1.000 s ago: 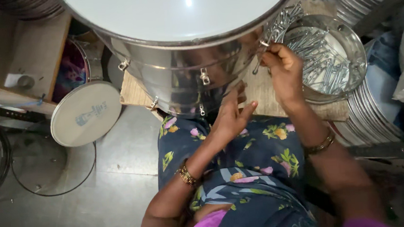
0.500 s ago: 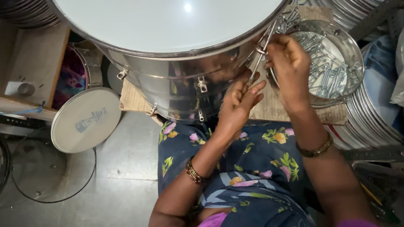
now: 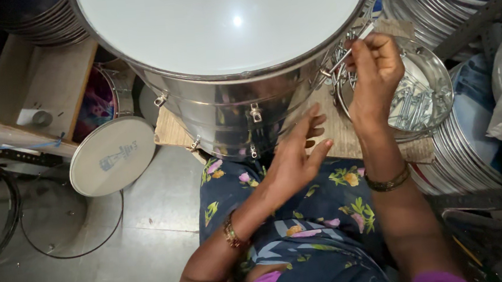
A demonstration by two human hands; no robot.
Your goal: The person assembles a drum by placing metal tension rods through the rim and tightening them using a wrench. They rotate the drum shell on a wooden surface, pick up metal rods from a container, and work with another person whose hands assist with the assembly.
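Bright light from above makes a small glare spot on the white drumhead (image 3: 224, 24), while corners stay dim and slightly curved.

Silver metal, white skins and a dark floral print

The large drum (image 3: 230, 71) has a white head and a mirror-bright silver shell; the small drum (image 3: 112, 155) beside it has a white head bearing a faint blue-grey drawing. The rods in the metal bowl (image 3: 430, 67) are silver, as are the stacked hoops (image 3: 467, 154). The skirt (image 3: 305, 226) is navy with yellow, pink and green flowers, the top magenta. Both bangles are gold. The floor (image 3: 94, 272) is dull grey.
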